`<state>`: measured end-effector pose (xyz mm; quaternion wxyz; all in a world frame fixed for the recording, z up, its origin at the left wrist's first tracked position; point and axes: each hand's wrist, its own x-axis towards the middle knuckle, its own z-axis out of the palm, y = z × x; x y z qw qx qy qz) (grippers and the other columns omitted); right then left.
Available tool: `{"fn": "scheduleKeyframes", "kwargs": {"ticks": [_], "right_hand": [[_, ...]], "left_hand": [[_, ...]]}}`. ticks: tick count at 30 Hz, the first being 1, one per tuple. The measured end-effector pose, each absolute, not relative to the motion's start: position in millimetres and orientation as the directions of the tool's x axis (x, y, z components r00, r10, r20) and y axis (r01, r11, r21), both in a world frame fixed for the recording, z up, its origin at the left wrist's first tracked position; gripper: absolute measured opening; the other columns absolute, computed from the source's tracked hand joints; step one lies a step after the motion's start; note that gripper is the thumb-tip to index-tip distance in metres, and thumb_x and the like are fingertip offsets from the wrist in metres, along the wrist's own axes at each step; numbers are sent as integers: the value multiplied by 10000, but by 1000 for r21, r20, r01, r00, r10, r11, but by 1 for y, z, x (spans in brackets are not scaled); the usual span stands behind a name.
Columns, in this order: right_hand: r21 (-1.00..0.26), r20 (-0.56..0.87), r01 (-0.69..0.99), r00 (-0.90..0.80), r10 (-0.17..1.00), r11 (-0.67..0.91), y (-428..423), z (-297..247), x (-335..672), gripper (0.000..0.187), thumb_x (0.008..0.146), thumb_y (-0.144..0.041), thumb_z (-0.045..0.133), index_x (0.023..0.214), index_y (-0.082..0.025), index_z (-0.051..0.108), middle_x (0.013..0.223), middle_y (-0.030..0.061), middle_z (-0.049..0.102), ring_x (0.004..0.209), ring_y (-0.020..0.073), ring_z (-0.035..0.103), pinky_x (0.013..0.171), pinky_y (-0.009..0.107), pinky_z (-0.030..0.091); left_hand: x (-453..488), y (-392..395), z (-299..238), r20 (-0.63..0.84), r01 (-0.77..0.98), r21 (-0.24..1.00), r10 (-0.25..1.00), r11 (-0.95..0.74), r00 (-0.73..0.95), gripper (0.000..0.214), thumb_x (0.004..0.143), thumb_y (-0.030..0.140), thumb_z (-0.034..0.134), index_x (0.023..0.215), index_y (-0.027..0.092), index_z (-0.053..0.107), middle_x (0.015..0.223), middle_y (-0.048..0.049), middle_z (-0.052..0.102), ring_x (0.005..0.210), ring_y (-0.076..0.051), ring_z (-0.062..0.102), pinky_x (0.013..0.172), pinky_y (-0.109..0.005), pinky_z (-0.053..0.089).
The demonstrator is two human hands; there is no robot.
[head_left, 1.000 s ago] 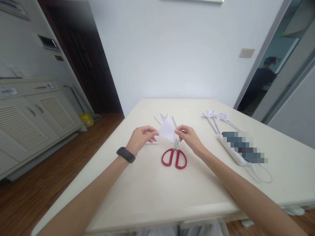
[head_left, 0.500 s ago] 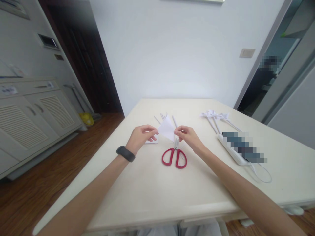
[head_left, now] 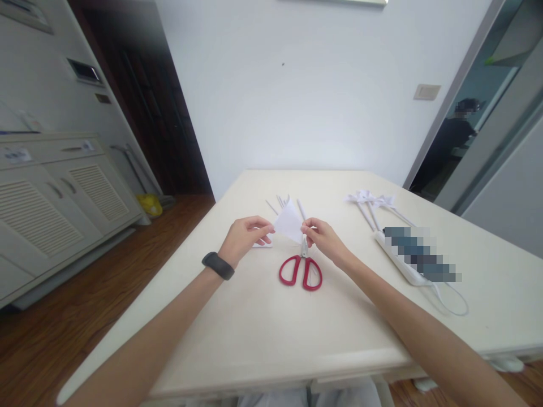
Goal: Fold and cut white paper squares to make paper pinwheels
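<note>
Between my two hands a small white sheet of paper [head_left: 289, 221] is held up by its side corners, one corner pointing upward. My left hand [head_left: 248, 234], with a dark band at the wrist, pinches its left corner. On the other side my right hand [head_left: 321, 236] pinches the right corner between thumb and fingers. Red-handled scissors [head_left: 306, 272] lie on the table just below the paper, their blade tips partly hidden by my right hand. Under my left fingers lies a flat white piece [head_left: 263, 245], mostly covered. Behind the paper are several thin white strips [head_left: 280, 201] and a rolled white stick [head_left: 301, 209].
On the right of the cream table [head_left: 237, 339] lie white paper flowers on stems [head_left: 368, 198]. Nearer stands a white holder [head_left: 399, 260] with a blurred-out object on it and a white cable [head_left: 458, 311]. A person [head_left: 449, 135] is beyond the doorway.
Both hands and the paper have shifted very slightly to the right, with the grip unchanged. The scissors lie where they were.
</note>
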<state>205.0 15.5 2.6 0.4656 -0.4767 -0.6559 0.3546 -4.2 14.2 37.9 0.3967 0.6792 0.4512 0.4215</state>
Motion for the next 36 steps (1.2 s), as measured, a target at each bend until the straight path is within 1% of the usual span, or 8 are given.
{"fn": "scheduleKeyframes", "kwargs": {"ticks": [6, 11, 25, 32, 36], "right_hand": [[-911, 267, 295, -112, 957, 289, 11, 9, 206, 202, 772, -370, 526, 764, -170, 558, 548, -27, 512, 508, 118, 495, 528, 244, 371], [-914, 255, 296, -115, 960, 278, 8, 11, 205, 182, 746, -351, 556, 740, -169, 570, 591, -15, 542, 507, 114, 504, 539, 249, 390], [-907, 272, 303, -109, 956, 293, 10, 8, 206, 176, 741, -350, 563, 718, -176, 565, 618, -13, 549, 514, 111, 501, 550, 251, 385], [-906, 255, 312, -132, 958, 284, 11, 9, 204, 169, 761, -327, 540, 701, -169, 556, 520, -33, 503, 495, 110, 471, 528, 240, 357], [-909, 242, 312, -138, 960, 275, 10, 11, 204, 173, 762, -324, 545, 688, -167, 545, 520, -35, 497, 502, 105, 469, 540, 238, 360]], "left_hand": [[-8, 18, 37, 224, 274, 920, 949, -281, 221, 235, 710, 374, 604, 756, 147, 637, 814, -68, 671, 626, -144, 603, 585, -259, 480], [-8, 19, 37, 232, 259, 924, 950, -282, 208, 248, 700, 385, 609, 762, 147, 638, 815, -69, 671, 638, -150, 607, 587, -260, 479], [-8, 18, 37, 231, 268, 918, 944, -291, 235, 230, 736, 366, 591, 772, 142, 631, 825, -76, 660, 638, -139, 592, 586, -250, 472], [-9, 18, 37, 220, 260, 925, 948, -277, 230, 227, 713, 368, 603, 756, 148, 636, 810, -67, 667, 633, -148, 594, 587, -257, 471], [-8, 18, 37, 222, 258, 925, 949, -278, 225, 223, 716, 361, 599, 760, 145, 634, 812, -67, 664, 638, -148, 596, 590, -256, 473]]}}
